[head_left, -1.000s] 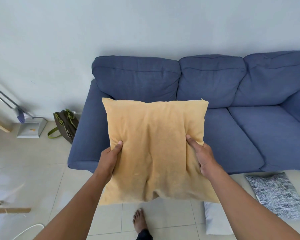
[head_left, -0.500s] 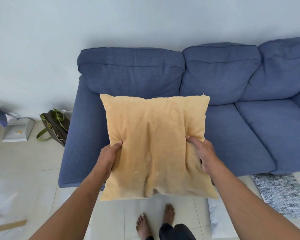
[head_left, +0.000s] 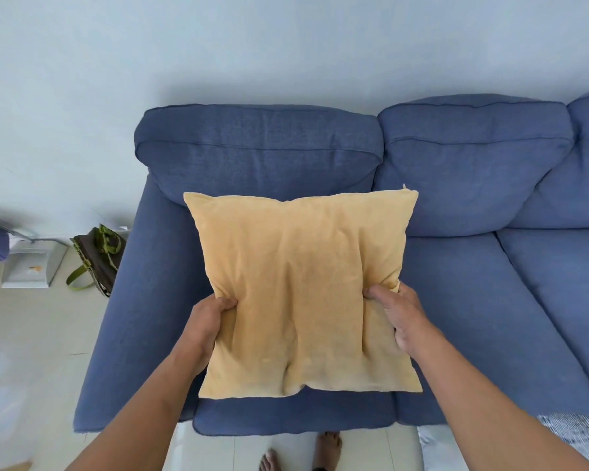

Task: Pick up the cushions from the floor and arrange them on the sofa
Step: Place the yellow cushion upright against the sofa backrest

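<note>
The yellow cushion (head_left: 303, 294) hangs over the leftmost seat of the blue sofa (head_left: 473, 300), its top edge near the back cushion (head_left: 259, 154). The left hand (head_left: 204, 324) and right hand (head_left: 400, 317) each pinch a side edge, thumbs pressed into the front, the other fingers hidden behind. Best to lower it squarely, lean it upright against that back cushion, then release both sides together. A grey patterned cushion (head_left: 578, 433) lies on the floor beside the sofa's front.

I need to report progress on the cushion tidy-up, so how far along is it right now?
Done: nothing yet shows on the blue sofa; its visible seats hold no loose cushions. In hand: the left hand and right hand both grip the yellow cushion over the left-end seat, apparently about to place it. Left: a grey patterned cushion lies on the floor at the lower right, with something white beside it, possibly another.
</note>
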{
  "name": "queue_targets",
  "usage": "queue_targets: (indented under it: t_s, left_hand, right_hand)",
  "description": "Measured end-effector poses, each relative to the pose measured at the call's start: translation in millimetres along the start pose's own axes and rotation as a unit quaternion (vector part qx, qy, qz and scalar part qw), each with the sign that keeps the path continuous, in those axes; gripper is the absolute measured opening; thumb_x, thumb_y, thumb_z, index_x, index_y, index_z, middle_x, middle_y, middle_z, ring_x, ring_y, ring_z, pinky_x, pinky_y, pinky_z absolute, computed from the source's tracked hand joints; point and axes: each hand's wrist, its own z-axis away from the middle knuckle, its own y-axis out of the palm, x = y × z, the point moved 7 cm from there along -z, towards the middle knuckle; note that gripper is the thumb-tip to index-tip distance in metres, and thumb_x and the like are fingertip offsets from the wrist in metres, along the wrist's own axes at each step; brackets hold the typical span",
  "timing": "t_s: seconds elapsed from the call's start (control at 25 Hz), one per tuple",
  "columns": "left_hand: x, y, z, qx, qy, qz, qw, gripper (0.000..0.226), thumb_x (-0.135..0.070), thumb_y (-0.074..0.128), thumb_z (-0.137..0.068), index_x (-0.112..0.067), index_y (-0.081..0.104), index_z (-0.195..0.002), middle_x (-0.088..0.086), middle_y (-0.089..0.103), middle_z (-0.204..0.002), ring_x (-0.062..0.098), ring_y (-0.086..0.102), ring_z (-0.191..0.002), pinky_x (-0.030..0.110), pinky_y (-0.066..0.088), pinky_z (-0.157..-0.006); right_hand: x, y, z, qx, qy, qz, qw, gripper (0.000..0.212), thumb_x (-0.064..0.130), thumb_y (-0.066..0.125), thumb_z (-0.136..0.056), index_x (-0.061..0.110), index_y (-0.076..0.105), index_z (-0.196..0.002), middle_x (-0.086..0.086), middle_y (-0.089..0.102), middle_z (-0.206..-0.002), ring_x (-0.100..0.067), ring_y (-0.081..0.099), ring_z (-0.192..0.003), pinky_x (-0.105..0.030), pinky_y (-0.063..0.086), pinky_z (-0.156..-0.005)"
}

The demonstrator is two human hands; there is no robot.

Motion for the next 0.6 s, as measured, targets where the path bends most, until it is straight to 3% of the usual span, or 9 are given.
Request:
queue_targets:
  t_s: [0.08, 0.28, 0.48, 0.6]
  left_hand:
    - [-7.4, 6.8, -21.8, 0.004, 0.003, -0.001, 1.000, 0.027, -0.012, 0.058, -0.096, -0.017, 0.075, -0.116, 0.000, 0.083, -0.105, 0.024, 0.073, -0.104, 0.035, 0.055, -0.076]
    - [-25.2, 12.8, -87.5, 0.008, 0.026, -0.024, 0.999, 0.033, 0.004, 0.060, -0.089, -0.014, 0.077, -0.111, 0.001, 0.083, -0.103, 0.023, 0.078, -0.098, 0.025, 0.059, -0.069]
    - [-28.2, 12.0, -149.0, -0.019, 0.041, -0.034, 0.998, 0.033, 0.009, 0.064, -0.084, -0.009, 0.078, -0.107, 0.009, 0.080, -0.111, 0.027, 0.074, -0.105, 0.039, 0.058, -0.090]
    - [-25.3, 9.8, -184.5, -0.034, 0.050, -0.013, 0.998, 0.033, 0.012, 0.065, -0.081, -0.011, 0.079, -0.100, 0.012, 0.081, -0.108, 0.028, 0.075, -0.101, 0.039, 0.059, -0.084]
  right_hand:
    - [4.5, 2.6, -27.4, 0.002, 0.005, 0.006, 1.000, 0.030, 0.008, 0.081, -0.077, 0.012, 0.073, -0.106, -0.008, 0.083, -0.092, -0.033, 0.077, -0.095, -0.045, 0.061, -0.083]
    - [6.5, 26.8, -95.1, 0.014, 0.006, 0.027, 1.000, 0.040, -0.002, 0.079, -0.073, 0.014, 0.072, -0.108, -0.006, 0.083, -0.099, -0.030, 0.076, -0.102, -0.053, 0.058, -0.098]
    - [-2.0, 50.5, -149.7, -0.006, -0.004, 0.052, 0.999, 0.044, -0.007, 0.077, -0.073, 0.005, 0.070, -0.115, -0.010, 0.081, -0.107, -0.028, 0.075, -0.103, -0.053, 0.057, -0.099]
    - [-5.3, 58.2, -181.6, -0.030, -0.025, 0.053, 0.998, 0.044, -0.006, 0.080, -0.071, 0.010, 0.071, -0.111, -0.003, 0.082, -0.103, -0.023, 0.077, -0.100, -0.047, 0.060, -0.093]
